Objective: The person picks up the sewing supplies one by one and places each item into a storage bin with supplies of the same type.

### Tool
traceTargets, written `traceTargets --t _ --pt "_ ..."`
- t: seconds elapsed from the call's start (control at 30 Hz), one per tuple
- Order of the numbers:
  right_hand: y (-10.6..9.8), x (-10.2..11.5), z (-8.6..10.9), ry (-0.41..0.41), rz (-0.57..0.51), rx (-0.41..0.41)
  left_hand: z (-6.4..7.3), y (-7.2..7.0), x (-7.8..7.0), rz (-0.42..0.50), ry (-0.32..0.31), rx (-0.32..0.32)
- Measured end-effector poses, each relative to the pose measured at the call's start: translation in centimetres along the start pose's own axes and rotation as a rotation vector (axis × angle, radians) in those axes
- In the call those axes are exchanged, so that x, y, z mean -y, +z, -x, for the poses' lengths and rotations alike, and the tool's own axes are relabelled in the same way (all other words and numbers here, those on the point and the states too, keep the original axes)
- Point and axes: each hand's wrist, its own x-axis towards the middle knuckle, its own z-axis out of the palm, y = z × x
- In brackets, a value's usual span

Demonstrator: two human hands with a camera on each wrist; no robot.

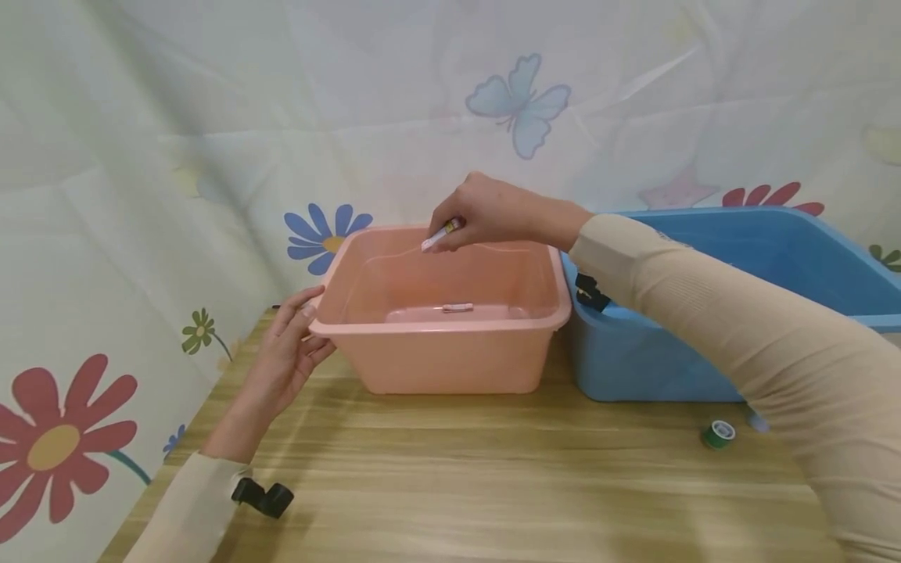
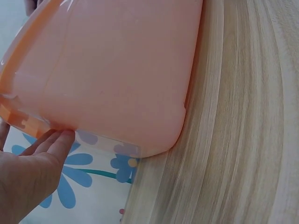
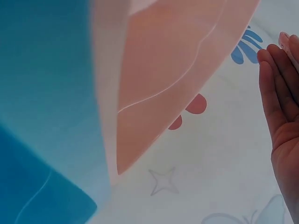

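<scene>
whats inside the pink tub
A small pale stick-shaped item lies on the bottom of the pink tub; the right hand holds a white tube-like item higher up. The bottom's nearest part is hidden behind the front wall.

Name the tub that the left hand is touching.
The pink tub: the left hand touches its rim. The blue tub, to its right, is away from that hand.

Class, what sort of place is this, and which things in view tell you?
Probably an indoor tabletop workspace: a wood-grain table, a creased flower-and-butterfly backdrop behind it, and a pink tub beside a blue tub on the tabletop.
</scene>
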Motion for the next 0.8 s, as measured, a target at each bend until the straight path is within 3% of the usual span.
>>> traceTargets --t 0.5,0.8 --pt "0.4 -0.7 -1.0 0.01 0.001 0.041 -0.3 0.2 -0.1 -0.008 -0.001 -0.005" --pt "0.7 -1.2 -1.1 0.098 -0.065 0.078 -0.5 0.1 0.0 -0.009 -0.015 0.007"
